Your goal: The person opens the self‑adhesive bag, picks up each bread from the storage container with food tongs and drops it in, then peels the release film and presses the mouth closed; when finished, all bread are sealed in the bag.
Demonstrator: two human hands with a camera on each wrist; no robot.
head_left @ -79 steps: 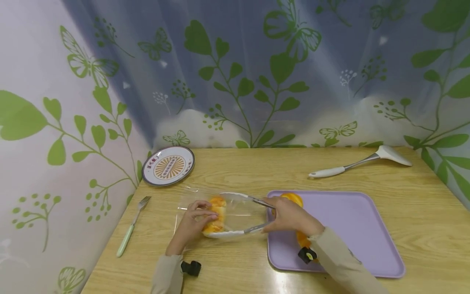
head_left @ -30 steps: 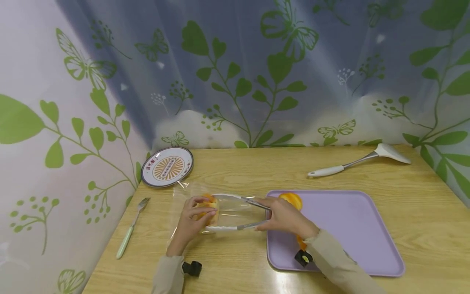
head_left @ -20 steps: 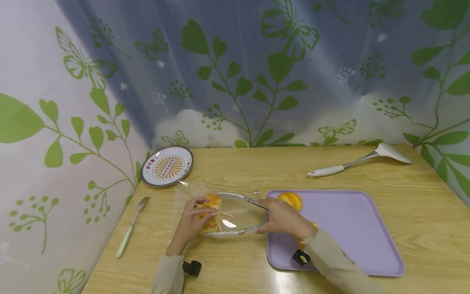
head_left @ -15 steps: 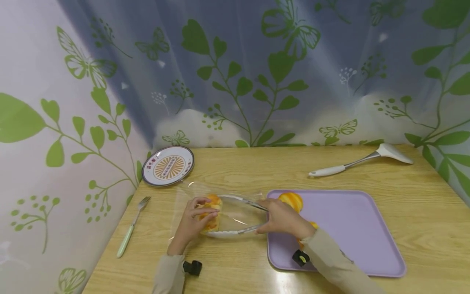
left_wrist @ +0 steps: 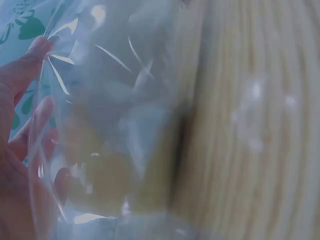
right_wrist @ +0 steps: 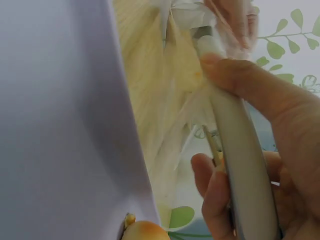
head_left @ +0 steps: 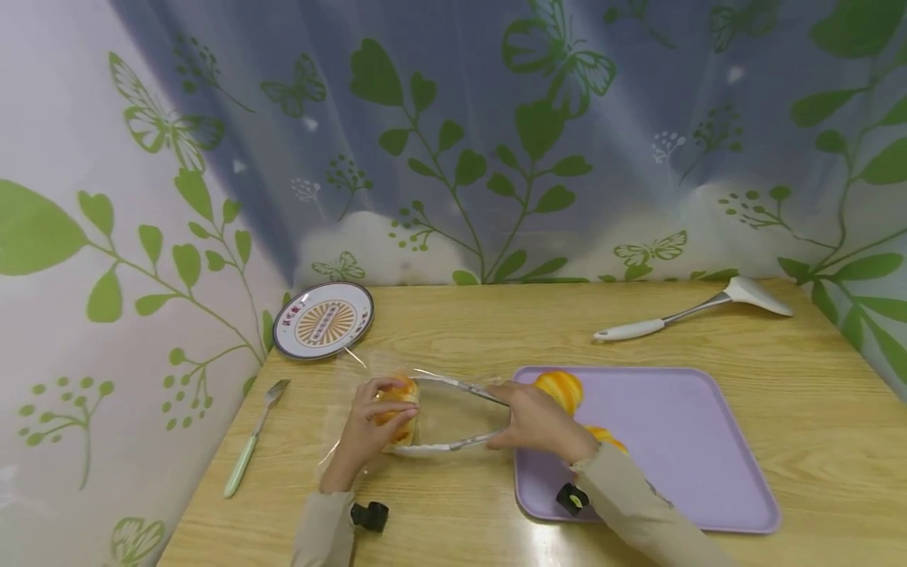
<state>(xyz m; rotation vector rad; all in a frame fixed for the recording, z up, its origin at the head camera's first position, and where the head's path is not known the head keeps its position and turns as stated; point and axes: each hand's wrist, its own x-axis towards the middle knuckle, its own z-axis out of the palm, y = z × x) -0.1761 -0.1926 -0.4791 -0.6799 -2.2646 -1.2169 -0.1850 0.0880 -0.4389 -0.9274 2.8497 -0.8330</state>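
At the table's left edge lies a green-handled fork, with a patterned plate at the far left corner. Near the front-left part of the table, the left hand grips a clear plastic bag from outside, fingers curled over the bread roll lying inside it; the left wrist view shows only thumb and fingers against crinkled film. To its right, the right hand holds the handle end of the tongs, fingers wrapped round both arms, which reach into the bag with their tips beside the roll and stand apart. The step in hand appears to be releasing the roll inside the bag. The next move probably calls for the left hand to pin the roll through the film while the tongs are drawn straight out toward the right without snagging the bag mouth. Just right of the hand, a purple tray carries further rolls at its near-left area. A white-handled spatula lies near the far right corner.
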